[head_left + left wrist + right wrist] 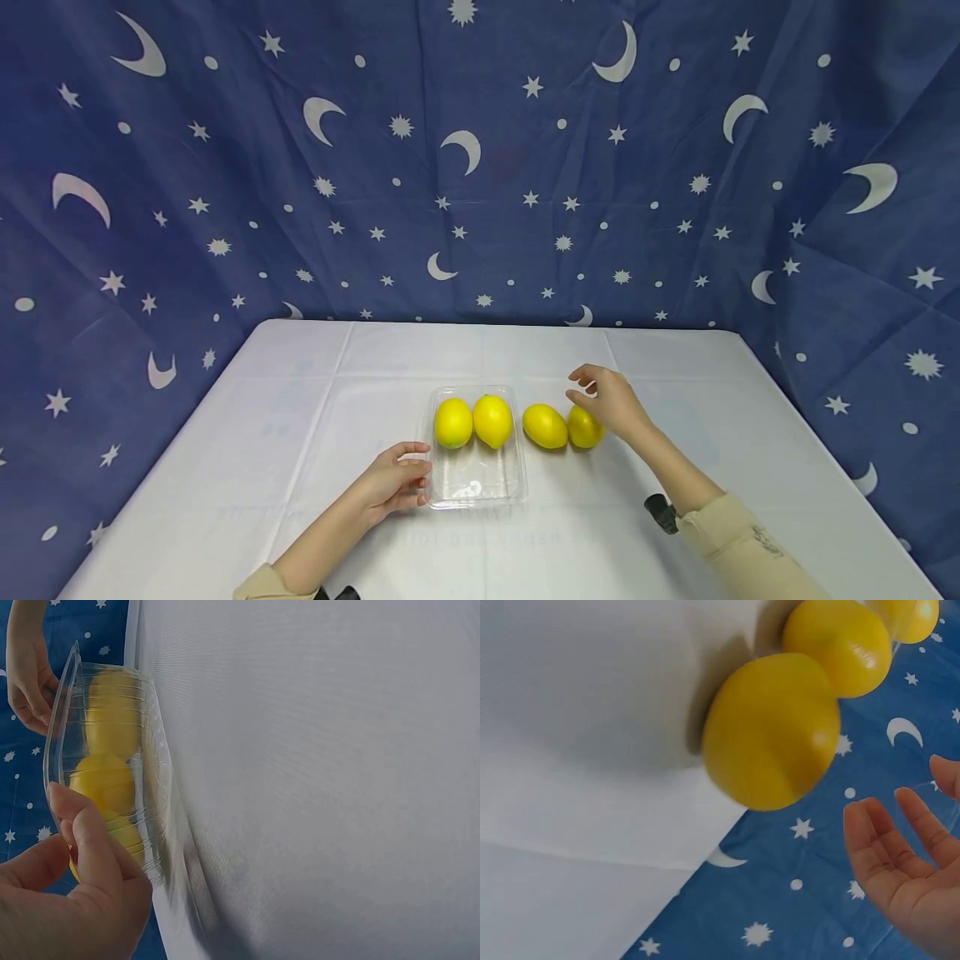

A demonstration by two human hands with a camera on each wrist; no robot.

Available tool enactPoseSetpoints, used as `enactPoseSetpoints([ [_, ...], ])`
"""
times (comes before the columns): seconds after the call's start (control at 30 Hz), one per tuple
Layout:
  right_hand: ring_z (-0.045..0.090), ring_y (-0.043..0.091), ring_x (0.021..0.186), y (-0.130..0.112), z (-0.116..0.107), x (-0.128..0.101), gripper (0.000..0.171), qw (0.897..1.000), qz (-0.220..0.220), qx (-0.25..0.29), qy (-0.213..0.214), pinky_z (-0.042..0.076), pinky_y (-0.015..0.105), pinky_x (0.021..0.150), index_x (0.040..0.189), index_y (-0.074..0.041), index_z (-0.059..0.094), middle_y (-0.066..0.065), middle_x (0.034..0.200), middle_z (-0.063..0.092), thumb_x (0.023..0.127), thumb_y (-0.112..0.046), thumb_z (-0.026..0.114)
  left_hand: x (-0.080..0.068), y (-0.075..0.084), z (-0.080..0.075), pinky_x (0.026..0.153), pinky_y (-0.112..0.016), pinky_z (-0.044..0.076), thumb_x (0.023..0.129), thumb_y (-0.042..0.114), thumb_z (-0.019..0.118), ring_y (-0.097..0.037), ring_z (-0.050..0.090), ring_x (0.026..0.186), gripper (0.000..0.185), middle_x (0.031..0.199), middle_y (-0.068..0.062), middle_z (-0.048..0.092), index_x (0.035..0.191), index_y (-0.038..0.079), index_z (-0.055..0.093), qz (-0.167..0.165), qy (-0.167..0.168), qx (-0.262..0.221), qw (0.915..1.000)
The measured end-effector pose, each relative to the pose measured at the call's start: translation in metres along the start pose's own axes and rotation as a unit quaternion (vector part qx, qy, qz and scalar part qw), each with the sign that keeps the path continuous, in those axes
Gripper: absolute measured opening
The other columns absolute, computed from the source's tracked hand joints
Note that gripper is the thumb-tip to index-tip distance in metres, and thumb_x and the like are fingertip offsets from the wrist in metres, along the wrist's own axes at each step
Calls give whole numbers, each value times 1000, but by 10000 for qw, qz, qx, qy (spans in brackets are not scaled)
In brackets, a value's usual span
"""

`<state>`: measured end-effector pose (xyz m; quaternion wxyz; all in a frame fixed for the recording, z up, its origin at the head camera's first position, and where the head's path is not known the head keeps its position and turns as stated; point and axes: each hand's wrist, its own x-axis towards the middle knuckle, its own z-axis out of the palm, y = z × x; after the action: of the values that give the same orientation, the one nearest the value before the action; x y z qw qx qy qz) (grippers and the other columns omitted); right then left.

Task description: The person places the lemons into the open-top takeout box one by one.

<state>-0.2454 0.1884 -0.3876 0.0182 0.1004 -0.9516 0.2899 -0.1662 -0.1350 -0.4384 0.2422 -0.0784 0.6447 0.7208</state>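
Head view, lower centre of frame: a clear plastic tray sits on the white tablecloth. Two lemons lie side by side in the tray's upper half: one on the left, one on the right, touching or nearly so.

Left hand, just left of the tray: fingers and thumb curl onto the tray's lower left rim. The left wrist view confirms it: thumb and forefinger pinch the transparent rim, with the yellow of the lemons showing through the wall.

Right of the tray, on the bare cloth, lie two more lemons: the nearer one just beside the tray's right wall, the farther one touching it on the right.

Right hand, centre right of frame: it hovers over the farther loose lemon, fingers spread and relaxed, gripping nothing. In the right wrist view the fingers are apart at lower right, well clear of the lemon that fills the upper centre; contact with the lemon is not visible.

Background: blue backdrop with moons and stars across the upper frame.
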Motion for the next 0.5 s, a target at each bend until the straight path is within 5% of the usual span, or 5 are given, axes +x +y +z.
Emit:
enactPoseSetpoints([
  [0.2,61,32,94,12,-4,-1,26,9999,-63,-34,-147,54,44,84,110,1,63,22,108,64,87,-11,64,0,0,-1,62,-19,54,93,6,53,-9,51,72,43,86,1,50,131,0,34,-7,29,2,10000],
  [0.5,58,37,101,30,-12,1,28,9912,-908,-233,-937,54,45,85,111,2,63,20,113,63,84,-6,67,1,0,-2,61,-19,54,93,6,53,-9,51,71,42,85,1,50,130,0,34,-40,40,-2,10000],
])
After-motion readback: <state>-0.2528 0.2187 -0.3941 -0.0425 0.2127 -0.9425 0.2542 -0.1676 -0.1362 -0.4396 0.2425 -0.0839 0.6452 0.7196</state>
